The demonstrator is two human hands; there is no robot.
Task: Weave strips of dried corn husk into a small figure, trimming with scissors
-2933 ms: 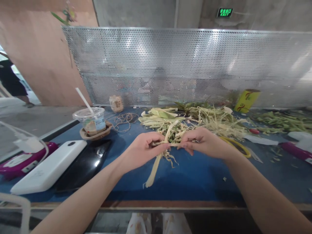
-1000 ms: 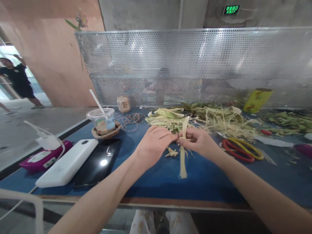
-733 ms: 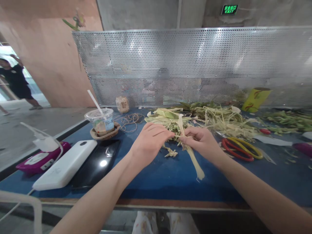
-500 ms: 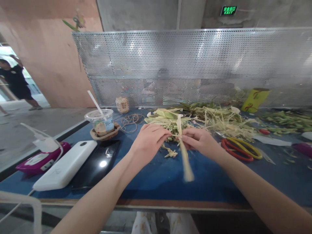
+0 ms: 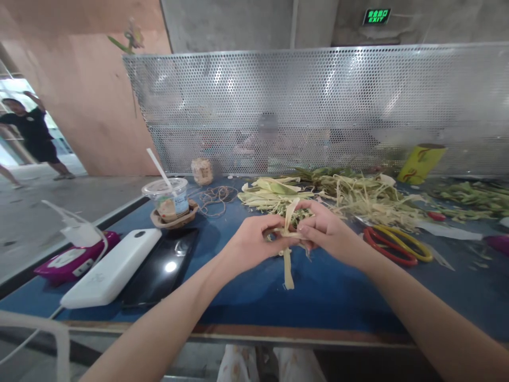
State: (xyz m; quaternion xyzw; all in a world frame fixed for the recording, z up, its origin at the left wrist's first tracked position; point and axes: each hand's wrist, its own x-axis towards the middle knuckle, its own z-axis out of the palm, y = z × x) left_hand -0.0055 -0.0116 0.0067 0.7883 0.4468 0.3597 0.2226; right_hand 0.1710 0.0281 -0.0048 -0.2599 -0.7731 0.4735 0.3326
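One pale strip (image 5: 288, 269) hangs over the counter (image 5: 338, 307), lying across a thin crosspiece (image 5: 287, 234) held roughly level. The left hand (image 5: 252, 241) clamps the crosspiece between thumb and fingers, while the right hand (image 5: 330, 233) pinches its other side, forefinger bent toward the strip's upper end, likely to steady it. The hands work close together, presumably to keep the join firm; whether their fingertips touch cannot be told. The strip's lower end dangles free toward the near edge. Just beyond lie husks (image 5: 272, 192), probably heaped there for easy reach. Scissors (image 5: 397, 245) rest beside the right forearm, seemingly handy for trimming. A lidded cup (image 5: 172, 204) sits in a pulp tray (image 5: 193, 211), perhaps to guard against spills, near a dark tablet (image 5: 157, 276) lying flat.
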